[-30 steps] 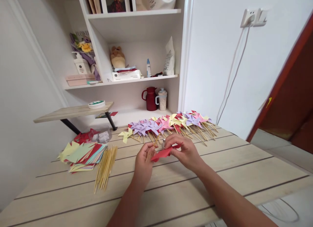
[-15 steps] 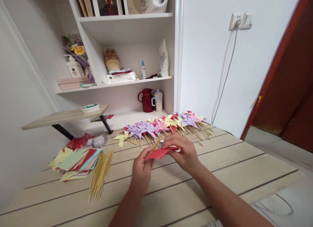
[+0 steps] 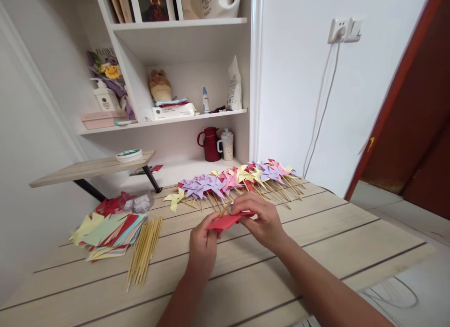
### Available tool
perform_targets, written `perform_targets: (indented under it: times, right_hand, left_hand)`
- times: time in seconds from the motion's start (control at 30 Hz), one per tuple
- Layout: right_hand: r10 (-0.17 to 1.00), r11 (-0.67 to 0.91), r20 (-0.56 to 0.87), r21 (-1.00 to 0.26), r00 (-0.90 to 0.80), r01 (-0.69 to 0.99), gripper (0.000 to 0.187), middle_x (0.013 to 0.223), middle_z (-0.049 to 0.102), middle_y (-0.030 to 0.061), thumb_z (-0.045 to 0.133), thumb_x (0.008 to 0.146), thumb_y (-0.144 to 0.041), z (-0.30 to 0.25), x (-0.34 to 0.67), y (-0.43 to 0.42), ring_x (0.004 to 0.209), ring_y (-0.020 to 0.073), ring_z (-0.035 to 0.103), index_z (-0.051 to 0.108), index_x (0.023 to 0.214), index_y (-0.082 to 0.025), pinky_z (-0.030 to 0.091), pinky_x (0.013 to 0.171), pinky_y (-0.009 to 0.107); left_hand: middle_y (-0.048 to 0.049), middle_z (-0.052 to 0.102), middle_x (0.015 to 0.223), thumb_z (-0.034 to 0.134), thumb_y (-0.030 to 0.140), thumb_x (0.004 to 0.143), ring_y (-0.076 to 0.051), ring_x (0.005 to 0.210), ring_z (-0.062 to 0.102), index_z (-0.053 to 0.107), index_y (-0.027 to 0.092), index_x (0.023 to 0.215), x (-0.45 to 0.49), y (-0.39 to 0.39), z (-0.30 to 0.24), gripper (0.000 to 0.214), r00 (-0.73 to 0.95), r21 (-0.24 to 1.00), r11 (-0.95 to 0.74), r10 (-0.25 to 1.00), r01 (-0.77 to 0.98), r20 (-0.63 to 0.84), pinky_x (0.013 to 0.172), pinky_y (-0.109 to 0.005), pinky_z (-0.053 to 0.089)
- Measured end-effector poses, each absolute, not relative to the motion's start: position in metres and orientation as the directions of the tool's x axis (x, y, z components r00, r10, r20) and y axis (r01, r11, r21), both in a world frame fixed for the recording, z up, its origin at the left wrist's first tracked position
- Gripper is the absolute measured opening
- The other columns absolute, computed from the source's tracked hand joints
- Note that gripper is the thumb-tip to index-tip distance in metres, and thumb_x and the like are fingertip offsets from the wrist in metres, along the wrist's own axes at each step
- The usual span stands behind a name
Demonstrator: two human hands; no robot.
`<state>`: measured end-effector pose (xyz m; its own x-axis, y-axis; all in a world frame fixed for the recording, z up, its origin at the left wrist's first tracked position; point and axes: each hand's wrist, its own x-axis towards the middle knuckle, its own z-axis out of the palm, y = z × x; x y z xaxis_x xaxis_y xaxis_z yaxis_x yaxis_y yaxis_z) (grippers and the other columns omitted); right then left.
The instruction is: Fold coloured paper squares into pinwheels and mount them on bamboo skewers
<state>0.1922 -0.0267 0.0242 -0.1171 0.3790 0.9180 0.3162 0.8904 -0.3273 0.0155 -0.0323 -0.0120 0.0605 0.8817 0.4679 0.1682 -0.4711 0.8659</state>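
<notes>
A piece of red paper (image 3: 228, 221) is held between both hands above the middle of the table. My left hand (image 3: 205, 240) is closed on its left edge, thumb and fingers pinching it. On the paper's right side, my right hand (image 3: 262, 219) is closed with bent fingers. A short length of wooden stick (image 3: 225, 209) shows just behind the paper; which hand grips it is hidden. Beyond the hands lie many finished paper pinwheels (image 3: 207, 186) on sticks, in purple, pink, yellow and red.
To the left are a pile of cut coloured paper (image 3: 108, 233), a bundle of wooden sticks (image 3: 144, 252) and a clear plastic box (image 3: 140, 202) with small pieces. A raised wooden stand (image 3: 94, 167) stands behind them. Shelves (image 3: 183, 120) rise at the back.
The red paper is tilted slightly differently, and my fingers have shifted a little on it. The view has drifted very slightly; the table items lie as before.
</notes>
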Motion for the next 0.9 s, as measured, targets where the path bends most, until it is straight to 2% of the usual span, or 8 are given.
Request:
perform_targets:
  times: [0.37, 0.57, 0.83, 0.9]
  right_hand:
    - [0.385, 0.888, 0.916, -0.333, -0.113, 0.318, 0.013, 0.084, 0.072, 0.0043, 0.067, 0.085, -0.013, 0.0249, 0.1925, -0.0272, 0.081, 0.0196, 0.067, 0.070, 0.088, -0.026, 0.055, 0.073, 0.034]
    - [0.372, 0.891, 0.923, -0.325, -0.099, 0.317, 0.012, 0.084, 0.071, 0.0044, 0.067, 0.086, -0.013, 0.0228, 0.1925, -0.0262, 0.081, 0.0189, 0.067, 0.070, 0.087, -0.024, 0.055, 0.071, 0.033]
    - [0.395, 0.884, 0.912, -0.345, -0.108, 0.317, 0.012, 0.085, 0.071, 0.0034, 0.068, 0.084, -0.012, 0.0233, 0.1929, -0.0268, 0.082, 0.0181, 0.066, 0.069, 0.086, -0.023, 0.055, 0.073, 0.032]
    - [0.404, 0.881, 0.908, -0.353, -0.112, 0.317, 0.012, 0.085, 0.071, 0.0033, 0.068, 0.084, -0.011, 0.0231, 0.1931, -0.0268, 0.082, 0.0180, 0.066, 0.069, 0.086, -0.023, 0.055, 0.074, 0.032]
  left_hand:
    - [0.0011, 0.056, 0.062, 0.048, 0.027, 0.088, -0.013, 0.055, 0.047, 0.072, 0.017, 0.105, 0.0157, -0.0333, -0.0078, 0.031, 0.088, 0.805, -0.560, 0.828, 0.195, 0.554, 0.054, -0.023, 0.040]
    - [0.0022, 0.053, 0.061, 0.045, 0.025, 0.091, -0.011, 0.054, 0.045, 0.073, 0.017, 0.089, 0.0156, -0.0336, -0.0068, 0.028, 0.118, 0.736, -0.640, 0.766, 0.221, 0.631, 0.052, -0.021, 0.038]
    - [0.0014, 0.058, 0.065, 0.046, 0.022, 0.092, -0.011, 0.055, 0.048, 0.072, 0.017, 0.099, 0.0146, -0.0314, -0.0082, 0.028, 0.105, 0.705, -0.677, 0.733, 0.212, 0.672, 0.053, -0.021, 0.040]
    - [0.0018, 0.057, 0.065, 0.045, 0.022, 0.093, -0.011, 0.055, 0.047, 0.071, 0.017, 0.096, 0.0144, -0.0313, -0.0076, 0.027, 0.113, 0.695, -0.684, 0.726, 0.221, 0.678, 0.054, -0.021, 0.040]
